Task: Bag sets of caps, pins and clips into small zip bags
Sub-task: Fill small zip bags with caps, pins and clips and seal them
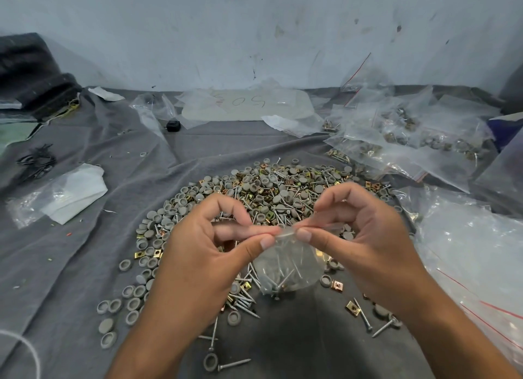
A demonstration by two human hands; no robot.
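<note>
Thumb and forefinger of my left hand (203, 245) and right hand (365, 231) pinching zip bag (288, 262) top between them, pile of caps, pins and clips (268, 189) just beyond.

We see a makeshift hand-packing workspace, not a fitted workshop. A wrinkled grey cloth (85, 237) covers the work surface against a scuffed, stained wall (254, 24). At the centre of the frame lies a loose heap of grey caps, screws and brass clips (271, 189), and at the right edge sit filled zip bags (410, 135).
</note>
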